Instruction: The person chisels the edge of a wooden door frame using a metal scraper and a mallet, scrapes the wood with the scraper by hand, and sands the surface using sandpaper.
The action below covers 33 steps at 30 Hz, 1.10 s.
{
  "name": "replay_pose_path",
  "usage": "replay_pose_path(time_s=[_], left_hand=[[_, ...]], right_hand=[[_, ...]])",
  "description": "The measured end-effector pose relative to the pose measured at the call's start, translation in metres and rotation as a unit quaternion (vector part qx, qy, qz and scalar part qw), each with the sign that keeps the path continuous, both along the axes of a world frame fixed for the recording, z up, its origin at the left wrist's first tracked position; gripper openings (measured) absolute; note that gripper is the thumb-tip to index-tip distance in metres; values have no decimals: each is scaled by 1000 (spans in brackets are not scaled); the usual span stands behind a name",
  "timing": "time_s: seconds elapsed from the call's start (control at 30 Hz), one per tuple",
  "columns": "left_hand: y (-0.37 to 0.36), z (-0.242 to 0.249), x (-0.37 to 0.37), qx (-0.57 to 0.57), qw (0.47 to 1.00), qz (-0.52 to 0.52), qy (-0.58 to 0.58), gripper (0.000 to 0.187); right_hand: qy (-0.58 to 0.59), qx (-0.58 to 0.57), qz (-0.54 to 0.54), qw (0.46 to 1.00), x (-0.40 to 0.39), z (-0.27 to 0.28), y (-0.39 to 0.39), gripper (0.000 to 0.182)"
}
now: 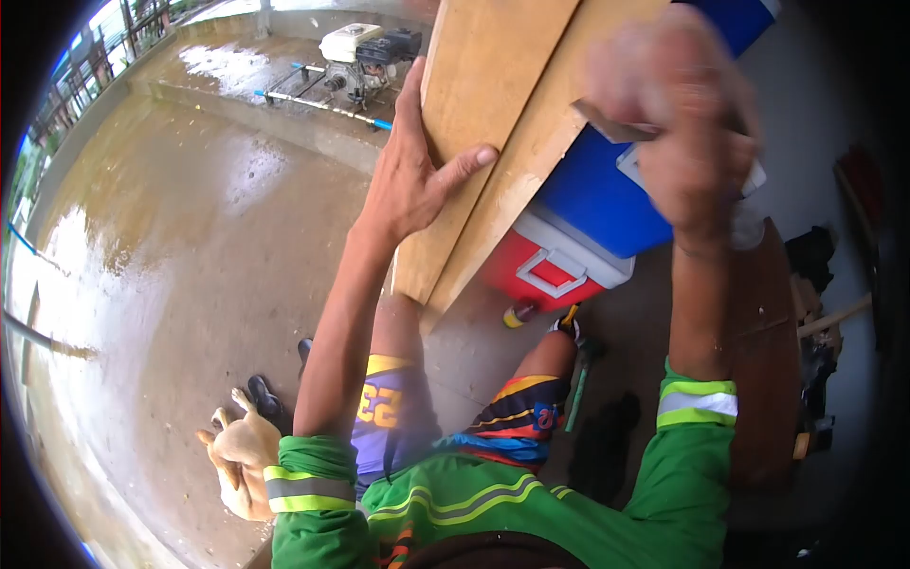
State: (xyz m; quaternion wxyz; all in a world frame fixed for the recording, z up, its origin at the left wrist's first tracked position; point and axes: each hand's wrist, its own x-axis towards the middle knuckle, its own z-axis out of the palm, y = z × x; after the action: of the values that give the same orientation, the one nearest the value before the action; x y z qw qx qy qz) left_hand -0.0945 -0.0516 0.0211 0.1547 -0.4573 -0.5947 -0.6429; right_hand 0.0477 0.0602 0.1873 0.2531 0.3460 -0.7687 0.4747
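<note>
A long pale wooden plank (488, 95) with a step along its length slants up from my knees to the top of the view. My left hand (412, 185) grips its left edge, thumb lying across the face and fingers wrapped round the side. Over the plank's right edge is my right hand (697, 133), smeared by motion, its fingers closed. From that fist a thin, flat brownish piece (614, 125) sticks out toward the wood, its kind too blurred to name.
Beneath the plank stand a blue cooler box (592, 190) and a red cooler box (559, 284) with a white lid. A small bottle (519, 314) lies beside them. At lower left a dog (248, 455) lies near a black slipper (268, 398). An engine (355, 62) stands on the wet floor behind.
</note>
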Motion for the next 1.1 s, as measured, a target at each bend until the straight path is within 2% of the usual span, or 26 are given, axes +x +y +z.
replay_pose_path(time_s=[0.1,0.13,0.2,0.23,0.27,0.3,0.33,0.4,0.47,0.53,0.6,0.63,0.7,0.83,0.87,0.93,0.97,1.03,1.1], left_hand=[[-1,-8,8,-10,998,50,23,125],[-1,-6,12,-15,997,67,32,127],[0,-2,19,-25,993,104,48,131],[0,-5,20,-31,994,90,45,130],[0,-7,15,-33,995,82,44,129],[0,-9,12,-35,996,75,40,129],[0,-12,9,-30,997,62,38,128],[0,-12,6,-22,999,29,39,126],[1,-13,5,-7,999,15,33,124],[3,-14,3,-3,999,8,33,123],[1,-16,5,-12,999,6,34,122],[0,-16,7,-14,999,4,37,122],[-1,-13,6,-10,999,9,50,122],[-2,-12,8,-24,999,4,23,122],[-2,-12,8,-25,999,2,20,123],[-3,-11,10,-34,999,-1,20,123],[-3,-9,10,-35,999,4,24,123],[-5,-9,10,-36,999,4,26,123],[-4,-8,10,-27,999,-3,25,122]], right_hand=[[137,101,-139,976,-5,-5,8,31],[98,85,-113,985,-7,-15,1,31],[141,192,-212,948,0,-7,-4,30],[157,242,-263,921,4,-5,-5,29],[46,57,-30,997,-5,2,8,29],[1,-23,103,994,-2,14,9,30],[188,155,-81,967,-5,13,16,31],[302,264,-277,873,-5,6,8,32],[200,157,-304,918,1,-2,-15,32],[146,106,-174,968,6,11,-7,33],[76,47,-38,995,8,20,2,33],[62,51,-103,991,-7,-4,4,33],[37,128,-66,989,0,4,8,33],[-2,36,116,993,7,33,15,36],[27,-37,44,998,1,25,5,38],[87,-53,-65,993,-4,5,-6,41],[119,9,-94,988,-6,-1,-5,41],[103,70,-99,987,-5,-2,-1,41],[8,76,-48,996,0,7,9,40]])
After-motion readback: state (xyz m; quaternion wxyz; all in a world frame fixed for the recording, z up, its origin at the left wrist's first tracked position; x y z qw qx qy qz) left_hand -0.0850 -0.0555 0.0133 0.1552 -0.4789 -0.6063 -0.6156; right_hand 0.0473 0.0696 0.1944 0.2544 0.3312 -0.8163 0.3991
